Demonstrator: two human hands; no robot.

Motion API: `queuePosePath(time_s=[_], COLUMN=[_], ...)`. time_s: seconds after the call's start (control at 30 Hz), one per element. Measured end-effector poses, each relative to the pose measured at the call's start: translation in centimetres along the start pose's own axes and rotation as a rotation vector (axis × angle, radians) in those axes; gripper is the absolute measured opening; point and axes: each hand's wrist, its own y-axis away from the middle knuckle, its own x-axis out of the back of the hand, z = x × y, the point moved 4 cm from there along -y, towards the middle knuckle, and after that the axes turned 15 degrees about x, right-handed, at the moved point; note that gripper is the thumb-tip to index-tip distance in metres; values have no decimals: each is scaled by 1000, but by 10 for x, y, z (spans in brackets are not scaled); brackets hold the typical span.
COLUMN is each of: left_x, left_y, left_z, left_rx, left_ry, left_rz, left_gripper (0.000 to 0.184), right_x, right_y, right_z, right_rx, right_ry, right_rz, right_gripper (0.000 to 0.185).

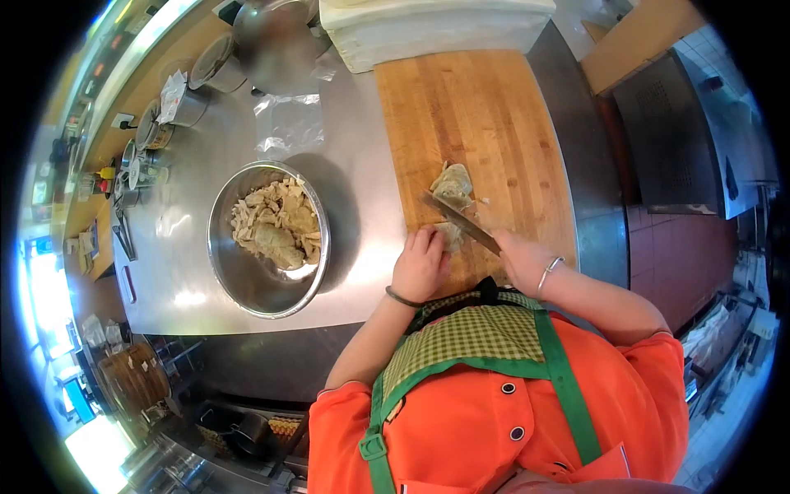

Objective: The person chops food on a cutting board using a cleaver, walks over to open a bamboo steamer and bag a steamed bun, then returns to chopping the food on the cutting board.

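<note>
On a wooden cutting board (502, 107) lie two portions of pale food that looks like cooked chicken. My right hand (524, 262) is wrapped round the handle of a knife (462, 221), whose blade points up and left across the board, between the two portions. Curled fingers of my left hand (421, 265) press on the nearer piece of meat (450, 235), just below the blade. Beyond the blade rests the other piece of meat (453, 183), which no hand touches. Small scraps lie beside it.
A steel bowl (216, 267) with cut pale chunks and a larger piece stands left on the steel table (362, 214). Behind it lies a clear plastic bag (290, 123). A white foam box (436, 29) borders the board's far edge. Several containers (218, 64) line the back left.
</note>
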Motion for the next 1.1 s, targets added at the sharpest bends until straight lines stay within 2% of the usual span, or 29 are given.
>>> queuePosePath(time_s=[0.07,0.17,0.23,0.37,0.43,0.47,0.7,0.93,1.07,1.1], left_x=[-5,-14,-11,-12,-14,-15,-18,-16,-18,-13], left_y=[4,7,5,6,7,6,4,11,12,9], left_z=[-1,3,6,3,2,1,-1,5,6,11], left_rx=[151,144,117,60,60,57,37,70,87,83], left_ry=[173,120,92,107,113,116,161,32,41,40], left_rz=[-9,50,86,151,145,146,163,121,174,183], left_gripper=[38,35,33,29,29,29,27,27,33,33], right_x=[0,-2,-8,-13,-11,-14,-40,-43,-28,-16], right_y=[0,2,1,3,-1,-5,-28,-25,16,28], right_z=[4,0,-7,-12,-21,-21,-10,-1,5,3], right_rx=[5,36,-6,27,-36,-41,-30,-27,23,-25], right_ry=[-65,-32,1,49,104,108,95,70,20,-52], right_rz=[59,69,-91,-34,-193,-194,-61,-7,-30,4], right_gripper=[40,40,39,36,32,32,29,34,35,35])
